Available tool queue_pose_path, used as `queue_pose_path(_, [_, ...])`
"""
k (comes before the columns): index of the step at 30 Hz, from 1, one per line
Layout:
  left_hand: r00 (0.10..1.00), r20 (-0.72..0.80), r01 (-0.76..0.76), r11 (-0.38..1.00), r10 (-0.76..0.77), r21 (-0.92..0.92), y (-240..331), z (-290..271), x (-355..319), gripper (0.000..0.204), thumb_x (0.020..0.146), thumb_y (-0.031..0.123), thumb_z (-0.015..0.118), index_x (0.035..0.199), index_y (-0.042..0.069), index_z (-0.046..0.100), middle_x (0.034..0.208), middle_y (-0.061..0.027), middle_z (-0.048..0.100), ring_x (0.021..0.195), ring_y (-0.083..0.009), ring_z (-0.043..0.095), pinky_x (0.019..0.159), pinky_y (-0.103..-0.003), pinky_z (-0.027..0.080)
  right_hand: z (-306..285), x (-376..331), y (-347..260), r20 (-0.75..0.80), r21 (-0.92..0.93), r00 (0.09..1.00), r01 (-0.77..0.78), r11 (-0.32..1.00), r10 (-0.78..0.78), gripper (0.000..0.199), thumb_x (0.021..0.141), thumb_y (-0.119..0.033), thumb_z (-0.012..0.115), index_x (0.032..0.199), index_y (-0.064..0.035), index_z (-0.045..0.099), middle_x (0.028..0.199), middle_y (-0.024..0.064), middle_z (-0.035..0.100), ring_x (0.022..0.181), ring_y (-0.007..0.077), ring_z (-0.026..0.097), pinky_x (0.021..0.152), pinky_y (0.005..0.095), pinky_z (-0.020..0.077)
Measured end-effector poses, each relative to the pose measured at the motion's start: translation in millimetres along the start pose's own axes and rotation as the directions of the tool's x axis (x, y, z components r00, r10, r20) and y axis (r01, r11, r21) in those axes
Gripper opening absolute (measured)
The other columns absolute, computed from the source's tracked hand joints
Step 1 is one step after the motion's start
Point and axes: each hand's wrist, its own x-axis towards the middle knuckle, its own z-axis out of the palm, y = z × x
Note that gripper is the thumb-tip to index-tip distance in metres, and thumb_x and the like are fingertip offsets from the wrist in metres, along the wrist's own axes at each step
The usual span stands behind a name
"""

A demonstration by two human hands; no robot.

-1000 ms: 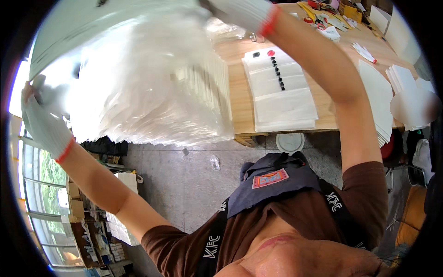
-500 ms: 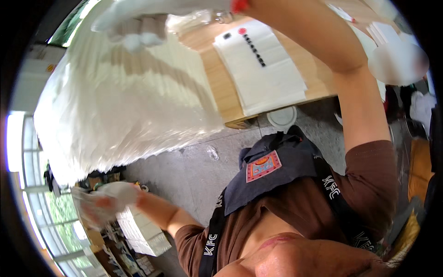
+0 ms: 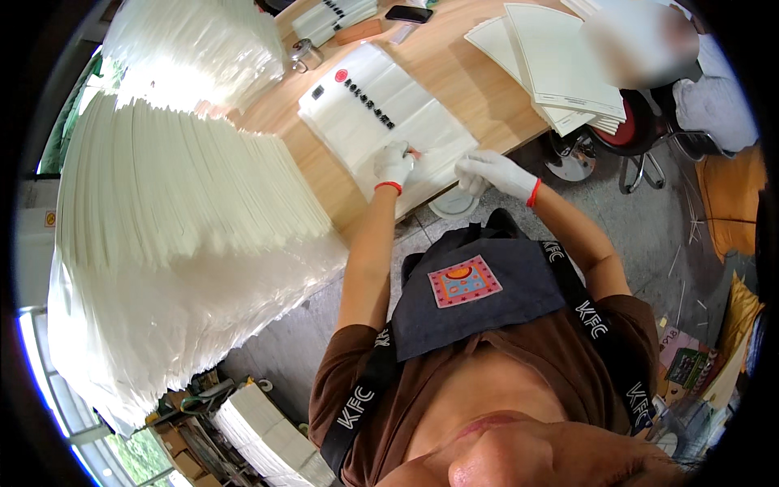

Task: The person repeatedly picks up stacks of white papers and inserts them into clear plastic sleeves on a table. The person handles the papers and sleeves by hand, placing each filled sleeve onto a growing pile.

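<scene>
A flat pile of clear plastic bags (image 3: 422, 122) with dark print and a red round mark lies on the table's near edge. My left hand (image 3: 395, 165), in a white glove with a red cuff, pinches at the near end of the top bag; some bare fingertip shows. Beside it, my right hand (image 3: 497, 174), gloved the same way, has its fingers closed at the bag's near right edge, just past the table edge. To the left rises a tall stack of whitish sheets (image 3: 187, 178), its lower part wrapped in clear film.
A metal mug (image 3: 305, 55), a brown block (image 3: 359, 32) and a phone (image 3: 409, 14) sit farther back on the wooden table (image 3: 454, 61). Printed sheets (image 3: 560, 61) fan out at the right, over a stool (image 3: 641, 122). Another wrapped stack (image 3: 195, 49) stands behind the tall one.
My right hand has come back from over the wrapped stack to the bags. My left hand has risen from the lower left to the bags. The view has shifted, showing more table.
</scene>
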Motion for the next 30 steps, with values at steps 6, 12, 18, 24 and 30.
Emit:
queue_pose_path(6, [0.998, -0.036, -0.061, 0.904, 0.050, -0.423, -13.6, -11.6, 15.8, 0.017, 0.084, 0.019, 0.054, 0.094, 0.010, 0.064, 0.090, -0.0076, 0.068, 0.087, -0.0204, 0.063, 0.079, -0.032, 0.046, 10.5, 46.3, 34.9, -0.123, 0.046, 0.990, -0.068, 0.997, 0.073, 0.044, 0.087, -0.041, 0.054, 0.105, -0.0010, 0.058, 0.085, 0.0102, 0.064, 0.069, 0.0168, 0.062, 0.056, 0.0278, 0.0500])
queue_pose_path(12, [0.999, 0.022, -0.018, 0.908, 0.030, -0.418, -17.0, -37.3, 13.0, 0.017, 0.082, 0.008, 0.054, 0.095, 0.003, 0.063, 0.083, -0.0057, 0.065, 0.080, -0.0123, 0.060, 0.075, -0.025, 0.045, 46.1, 121.6, -5.7, -0.286, -0.159, 0.955, 0.035, 0.987, -0.080, 0.058, 0.078, -0.053, 0.062, 0.106, -0.0017, 0.059, 0.094, 0.0095, 0.064, 0.086, 0.0163, 0.061, 0.070, 0.0264, 0.0489])
queue_pose_path(18, [0.998, -0.069, -0.032, 0.935, 0.008, -0.352, -11.2, -52.9, 6.2, 0.023, 0.088, 0.026, 0.054, 0.092, 0.005, 0.063, 0.086, -0.0111, 0.067, 0.082, -0.0213, 0.063, 0.077, -0.033, 0.046, 36.0, 162.4, 24.2, -0.263, -0.104, 0.951, 0.137, 0.985, -0.160, 0.052, 0.081, -0.056, 0.056, 0.093, -0.0059, 0.064, 0.088, 0.0111, 0.066, 0.085, 0.0220, 0.062, 0.078, 0.0328, 0.0461])
queue_pose_path(24, [0.925, -0.379, -0.374, 0.122, -0.020, -0.919, -17.3, -96.2, 26.4, 0.010, 0.092, 0.015, 0.053, 0.099, 0.008, 0.054, 0.092, -0.0151, 0.067, 0.061, -0.0126, 0.053, 0.060, -0.025, 0.047, -9.2, 101.8, 33.3, -0.302, -0.782, 0.922, -0.093, 0.616, -0.243, 0.050, 0.088, -0.050, 0.044, 0.094, -0.0034, 0.063, 0.092, 0.0183, 0.065, 0.088, 0.0336, 0.062, 0.080, 0.0421, 0.0479])
queue_pose_path(30, [0.974, -0.201, -0.227, 0.455, 0.106, -0.861, 53.6, -113.5, 1.2, 0.017, 0.092, 0.010, 0.052, 0.107, 0.006, 0.047, 0.098, -0.0128, 0.067, 0.050, -0.0060, 0.046, 0.053, -0.022, 0.046, -12.6, 53.0, -8.3, -0.139, -0.636, 0.953, 0.121, 0.762, -0.268, 0.032, 0.086, -0.033, 0.050, 0.103, -0.0074, 0.061, 0.077, 0.0168, 0.062, 0.081, 0.0313, 0.063, 0.074, 0.0405, 0.0484])
